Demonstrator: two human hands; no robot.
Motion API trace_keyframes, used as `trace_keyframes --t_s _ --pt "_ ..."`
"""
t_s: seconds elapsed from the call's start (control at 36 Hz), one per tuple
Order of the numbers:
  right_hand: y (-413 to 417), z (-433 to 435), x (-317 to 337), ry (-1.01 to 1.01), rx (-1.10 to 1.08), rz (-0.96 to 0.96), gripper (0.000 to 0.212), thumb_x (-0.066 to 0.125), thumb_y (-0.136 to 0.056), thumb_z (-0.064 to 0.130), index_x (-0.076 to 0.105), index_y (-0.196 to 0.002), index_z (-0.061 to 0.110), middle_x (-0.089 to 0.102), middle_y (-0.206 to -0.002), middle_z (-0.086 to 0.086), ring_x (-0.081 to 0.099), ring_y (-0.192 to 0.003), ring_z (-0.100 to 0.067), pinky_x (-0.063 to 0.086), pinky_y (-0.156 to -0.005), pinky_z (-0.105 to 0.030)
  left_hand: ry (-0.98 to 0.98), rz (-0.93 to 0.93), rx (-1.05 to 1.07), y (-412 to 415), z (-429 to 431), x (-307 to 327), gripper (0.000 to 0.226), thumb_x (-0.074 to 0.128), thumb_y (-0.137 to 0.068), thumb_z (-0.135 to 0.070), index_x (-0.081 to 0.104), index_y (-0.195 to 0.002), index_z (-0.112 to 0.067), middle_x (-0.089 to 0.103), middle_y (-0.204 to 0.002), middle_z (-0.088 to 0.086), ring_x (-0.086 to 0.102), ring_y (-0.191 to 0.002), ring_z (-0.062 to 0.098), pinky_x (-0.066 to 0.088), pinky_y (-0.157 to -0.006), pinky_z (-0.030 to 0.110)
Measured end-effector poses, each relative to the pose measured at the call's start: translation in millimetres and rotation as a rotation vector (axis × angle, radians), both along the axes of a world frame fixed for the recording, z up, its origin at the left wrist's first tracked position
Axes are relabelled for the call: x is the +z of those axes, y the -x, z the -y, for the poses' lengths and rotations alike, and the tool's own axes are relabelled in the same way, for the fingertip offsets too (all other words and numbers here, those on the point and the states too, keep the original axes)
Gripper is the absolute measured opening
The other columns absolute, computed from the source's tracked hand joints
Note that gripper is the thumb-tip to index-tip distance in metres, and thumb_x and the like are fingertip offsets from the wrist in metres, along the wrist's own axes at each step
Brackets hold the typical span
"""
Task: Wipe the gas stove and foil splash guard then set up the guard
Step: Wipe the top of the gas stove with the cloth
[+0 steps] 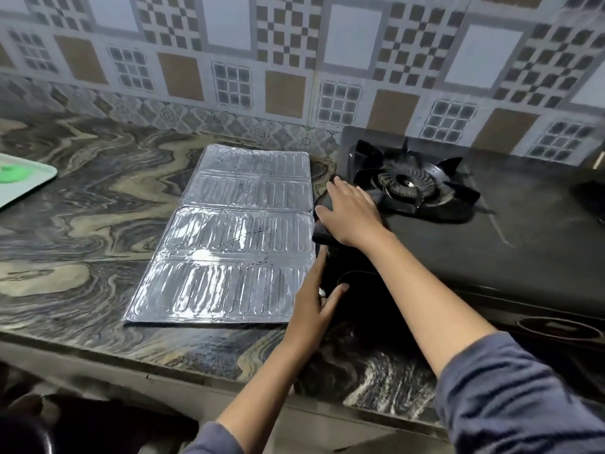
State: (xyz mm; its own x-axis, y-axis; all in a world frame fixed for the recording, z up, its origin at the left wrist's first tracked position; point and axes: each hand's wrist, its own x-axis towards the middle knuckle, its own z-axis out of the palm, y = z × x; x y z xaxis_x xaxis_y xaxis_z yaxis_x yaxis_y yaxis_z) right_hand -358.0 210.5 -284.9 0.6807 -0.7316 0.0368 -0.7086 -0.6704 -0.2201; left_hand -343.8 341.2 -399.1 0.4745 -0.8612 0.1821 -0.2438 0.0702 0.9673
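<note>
The black glass-top gas stove (474, 244) stands at the right of the counter, its left burner (409, 186) with a black pan support near the back. My right hand (350, 214) presses flat on a dark cloth (322, 231) at the stove's left edge, just in front of the burner. My left hand (316, 299) grips the stove's front left corner, thumb on the glass top. The silver foil splash guard (235, 237) lies flat and folded on the counter, directly left of the stove.
The marble-patterned counter (82, 231) runs left to a pale green tray (23, 181) at the left edge. A patterned tile wall (294, 60) rises right behind the stove and guard. A stove knob (556, 326) sits on the front panel at right.
</note>
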Motion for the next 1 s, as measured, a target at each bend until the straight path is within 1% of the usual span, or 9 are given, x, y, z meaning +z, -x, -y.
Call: trace_keyframes --t_s 0.14,0.22,0.33,0.47,0.56,0.67,0.78,0.89,1.0 --pt "2.8 2.5 3.2 0.003 0.060 -0.047 0.059 0.033 -0.096 0.036 0.020 -0.147 0.012 0.013 -0.158 -0.004 0.011 -0.145 -0.017 0.003 -0.118 -0.032 0.017 0.000 -0.012 -1.6 -0.1 -1.5 0.065 0.058 -0.090 -0.019 0.025 -0.146 -0.022 0.032 -0.150 -0.012 0.027 -0.133 -0.015 0.026 -0.100 0.000" --pt "6.1 1.3 3.6 0.023 0.110 -0.009 0.048 0.037 -0.094 0.031 0.039 -0.136 0.008 0.035 -0.149 -0.008 0.028 -0.139 -0.021 0.017 -0.112 -0.032 0.014 -0.011 -0.016 -1.5 0.2 -2.4 0.064 0.058 -0.090 -0.018 0.026 -0.145 -0.021 0.033 -0.149 -0.011 0.028 -0.132 -0.016 0.028 -0.101 0.002" --pt "14.9 -3.7 0.4 0.039 0.156 0.069 0.032 0.044 -0.090 0.025 0.054 -0.112 0.004 0.058 -0.121 -0.010 0.048 -0.119 -0.027 0.032 -0.097 -0.034 0.026 -0.018 -0.031 -1.8 -0.2 -0.8 0.060 0.058 -0.090 -0.022 0.031 -0.143 -0.022 0.039 -0.147 -0.008 0.034 -0.135 -0.003 0.030 -0.111 0.019" --pt "31.6 -13.0 -3.8 0.070 0.217 0.173 0.035 0.048 -0.089 0.023 0.056 -0.117 0.005 0.059 -0.125 -0.011 0.049 -0.121 -0.026 0.034 -0.103 -0.036 0.035 -0.028 -0.036 -1.6 0.0 -1.3 0.061 0.058 -0.090 -0.025 0.030 -0.144 -0.022 0.039 -0.148 -0.008 0.034 -0.136 0.000 0.031 -0.112 0.028" --pt "40.0 -17.6 -9.4 0.087 0.194 0.260 0.051 0.043 -0.084 0.036 0.053 -0.130 0.015 0.052 -0.139 -0.002 0.043 -0.131 -0.016 0.026 -0.109 -0.028 0.029 -0.033 -0.034 -2.1 0.8 -4.1 0.063 0.058 -0.090 -0.025 0.028 -0.145 -0.023 0.038 -0.148 -0.009 0.034 -0.136 0.000 0.032 -0.112 0.029" --pt "47.8 -23.6 -16.5 0.151 0.123 0.302 0.062 0.036 -0.081 0.053 0.052 -0.131 0.019 0.050 -0.141 0.001 0.043 -0.132 -0.016 0.026 -0.110 -0.033 0.029 -0.041 -0.011 -0.7 1.7 -6.7 0.063 0.060 -0.089 -0.025 0.029 -0.145 -0.025 0.037 -0.148 -0.010 0.034 -0.135 -0.002 0.032 -0.113 0.031" --pt "56.8 -25.7 -19.6 0.199 0.099 0.268 0.063 0.050 -0.084 0.058 0.046 -0.135 0.021 0.044 -0.145 0.003 0.038 -0.134 -0.015 0.023 -0.111 -0.033 0.043 -0.039 0.010 2.8 0.6 -4.1 0.062 0.059 -0.089 -0.024 0.029 -0.143 -0.028 0.037 -0.148 -0.011 0.034 -0.135 -0.003 0.032 -0.113 0.030" --pt "63.9 -29.4 -21.4 0.252 0.102 0.298 0.072 0.039 -0.076 0.069 0.055 -0.126 0.020 0.055 -0.135 0.001 0.048 -0.127 -0.017 0.031 -0.105 -0.037 0.052 -0.045 0.018 3.4 -0.4 -2.4 0.062 0.060 -0.088 -0.023 0.031 -0.143 -0.026 0.038 -0.148 -0.010 0.036 -0.134 -0.001 0.034 -0.113 0.032" --pt "68.9 -33.9 -27.2 0.326 0.091 0.443 0.055 0.047 -0.079 0.058 0.067 -0.109 0.016 0.069 -0.113 0.000 0.062 -0.110 -0.018 0.041 -0.092 -0.036 0.053 -0.079 0.008 0.8 -0.1 -2.7 0.063 0.064 -0.086 -0.021 0.034 -0.141 -0.026 0.042 -0.145 -0.009 0.039 -0.132 -0.002 0.036 -0.110 0.027"
